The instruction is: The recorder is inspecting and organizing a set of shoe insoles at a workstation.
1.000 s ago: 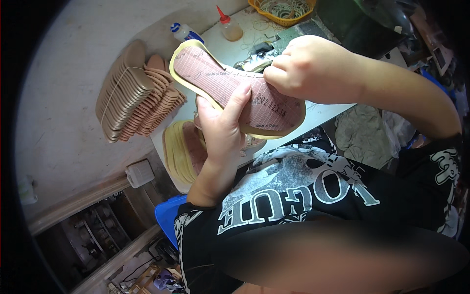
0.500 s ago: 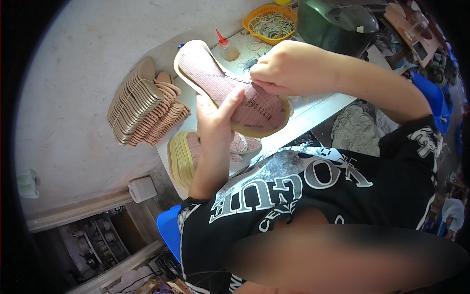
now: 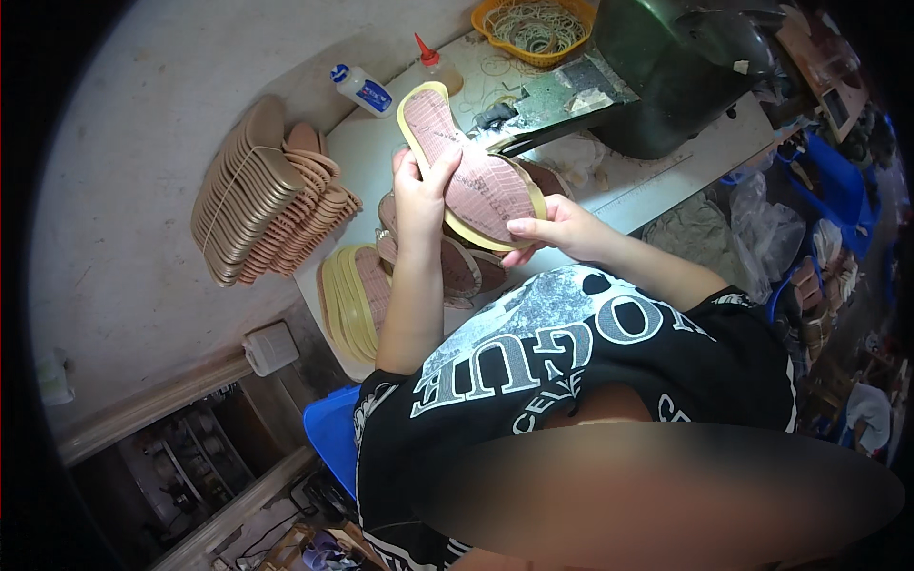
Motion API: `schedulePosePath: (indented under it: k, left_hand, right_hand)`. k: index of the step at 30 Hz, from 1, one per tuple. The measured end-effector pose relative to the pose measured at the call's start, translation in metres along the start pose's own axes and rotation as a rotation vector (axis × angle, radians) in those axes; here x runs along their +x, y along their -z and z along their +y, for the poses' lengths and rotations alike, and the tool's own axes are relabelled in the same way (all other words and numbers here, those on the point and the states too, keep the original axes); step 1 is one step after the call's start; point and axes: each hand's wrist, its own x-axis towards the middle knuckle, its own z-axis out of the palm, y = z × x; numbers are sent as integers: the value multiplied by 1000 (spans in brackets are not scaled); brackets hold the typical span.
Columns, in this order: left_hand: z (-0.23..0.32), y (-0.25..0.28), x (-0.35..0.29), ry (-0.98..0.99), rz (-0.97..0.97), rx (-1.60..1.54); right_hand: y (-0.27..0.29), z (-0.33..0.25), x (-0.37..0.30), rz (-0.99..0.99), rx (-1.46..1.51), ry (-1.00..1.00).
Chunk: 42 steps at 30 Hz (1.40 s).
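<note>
1. The pink insole with a yellow rim (image 3: 471,171) is held above the worktable (image 3: 657,181), gripped at its near end by the right hand (image 3: 552,228), fingers closed on its edge.
2. Its middle is clasped by the left hand (image 3: 419,195), thumb over the face.
3. Loose insoles (image 3: 457,271) lie beneath, at 6 o'clock of it.
4. A stacked bundle of soles (image 3: 257,200) rests at 9 o'clock.
5. A glue bottle (image 3: 362,90) stands at 11 o'clock, an orange basket (image 3: 490,29) at 1 o'clock.
</note>
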Motion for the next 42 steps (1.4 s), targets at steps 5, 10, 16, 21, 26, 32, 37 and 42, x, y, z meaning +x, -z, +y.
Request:
schedulePosePath:
  k: [5, 10, 16, 21, 26, 32, 37, 42]
  left_hand:
    - [-11, -1, 17, 25, 38, 26]
    - [-9, -12, 31, 85, -17, 48]
    - [6, -16, 34, 237, -35, -68]
    - [11, -8, 44, 304, -20, 10]
    - [1, 13, 61, 251, -27, 369]
    - [28, 18, 95, -266, -295, 806]
    - [56, -1, 130, -118, -1141, 994]
    - [51, 6, 129, -24, -1075, 957]
  right_hand:
    - [-3, 1, 9, 97, 47, 2]
    - [-1, 0, 12, 155, 128, 51]
    - [-13, 2, 23, 232, 274, 188]
    - [-22, -9, 32, 300, 341, 154]
    - [-24, -21, 45, 325, 364, 134]
    - [-21, -32, 47, 329, 353, 79]
    - [-20, -36, 48, 352, 360, 50]
    - [-19, -37, 46, 336, 358, 44]
